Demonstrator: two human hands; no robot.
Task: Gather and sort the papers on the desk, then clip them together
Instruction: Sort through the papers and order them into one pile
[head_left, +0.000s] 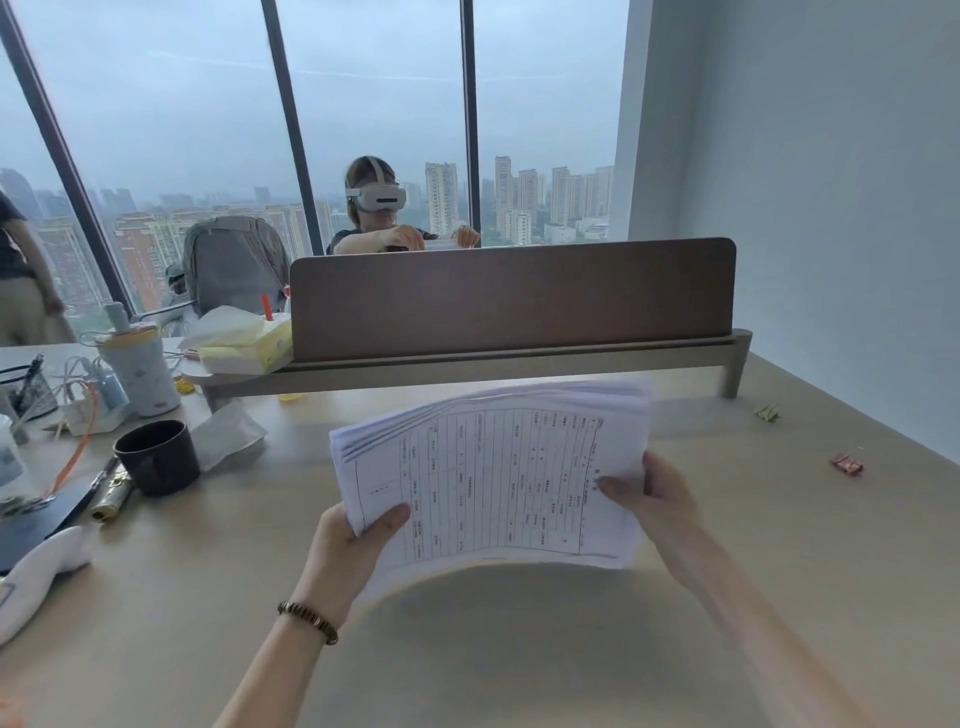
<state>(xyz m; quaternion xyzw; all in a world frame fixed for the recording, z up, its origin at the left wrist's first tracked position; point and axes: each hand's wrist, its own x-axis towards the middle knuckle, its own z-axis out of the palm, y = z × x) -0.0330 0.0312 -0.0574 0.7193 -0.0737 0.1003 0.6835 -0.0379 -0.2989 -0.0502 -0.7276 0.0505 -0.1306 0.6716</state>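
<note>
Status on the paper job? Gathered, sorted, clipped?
Gathered: the paper stack is off the desk, held by the left hand and right hand. In hand: the edges look uneven, so squaring isn't finished. Left: clipping; the gold clip and red clip lie untouched on the right.

Left hand (353, 545): raised over the desk, thumb on top of the paper stack (488, 478), gripping its left near corner.
Right hand (649, 499): gripped the right edge, thumb on top.
Left wrist: wore a bead bracelet (307, 621).
</note>
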